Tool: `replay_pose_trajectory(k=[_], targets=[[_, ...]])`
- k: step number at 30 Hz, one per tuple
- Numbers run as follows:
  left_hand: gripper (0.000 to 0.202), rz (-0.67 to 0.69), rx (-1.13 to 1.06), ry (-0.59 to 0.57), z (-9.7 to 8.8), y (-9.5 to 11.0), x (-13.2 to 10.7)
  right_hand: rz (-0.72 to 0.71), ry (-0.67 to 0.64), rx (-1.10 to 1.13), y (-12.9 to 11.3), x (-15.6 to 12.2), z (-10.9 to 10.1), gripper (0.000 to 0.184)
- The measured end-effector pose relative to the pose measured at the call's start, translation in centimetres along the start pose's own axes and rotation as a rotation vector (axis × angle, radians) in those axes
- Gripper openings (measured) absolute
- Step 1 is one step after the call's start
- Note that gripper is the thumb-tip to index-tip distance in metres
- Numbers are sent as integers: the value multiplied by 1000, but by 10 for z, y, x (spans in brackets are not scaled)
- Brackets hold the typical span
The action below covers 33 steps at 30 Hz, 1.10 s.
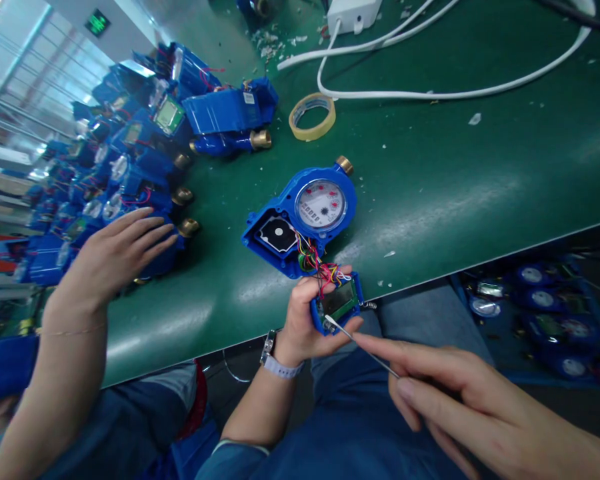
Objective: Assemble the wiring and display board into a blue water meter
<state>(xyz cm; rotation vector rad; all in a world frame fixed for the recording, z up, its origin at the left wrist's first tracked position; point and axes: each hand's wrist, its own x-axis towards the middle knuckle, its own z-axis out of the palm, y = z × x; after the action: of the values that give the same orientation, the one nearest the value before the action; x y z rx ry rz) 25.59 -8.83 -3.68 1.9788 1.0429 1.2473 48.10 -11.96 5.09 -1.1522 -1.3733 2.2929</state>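
My left hand (303,313), with a watch (269,350) on its wrist, is closed round a small blue display module (339,300) that has a green circuit board and a dark screen. Thin coloured wires (320,263) run from the module into the open compartment of a blue water meter (285,193) lying on the table. The meter has a round white dial and a brass end. Between the fingers of my right hand (445,393) is a thin cotton swab (363,345). Its white tip touches or hovers just over the module's lower left corner.
Many blue water meters (130,153) crowd the left of the green table (430,167). A tape roll (313,117), a white cable (410,95) and a white box (353,15) lie farther back. A co-worker's hand (115,253) reaches in from the left. More meters fill a crate (545,320) at right.
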Motion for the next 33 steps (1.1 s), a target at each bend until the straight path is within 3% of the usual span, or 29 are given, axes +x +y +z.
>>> replay_pose_trajectory(k=[12,21,25,33], targets=[[62,3,-65,-1,0,2,0,64,-105,236,-9,1,6,54],[65,-1,-209,38,2,9,3,148,-42,189,-13,5,14,70],[66,21,-211,75,5,9,3,200,-1,183,-14,3,17,66],[69,34,-121,123,13,3,-3,248,60,481,-22,0,32,67]])
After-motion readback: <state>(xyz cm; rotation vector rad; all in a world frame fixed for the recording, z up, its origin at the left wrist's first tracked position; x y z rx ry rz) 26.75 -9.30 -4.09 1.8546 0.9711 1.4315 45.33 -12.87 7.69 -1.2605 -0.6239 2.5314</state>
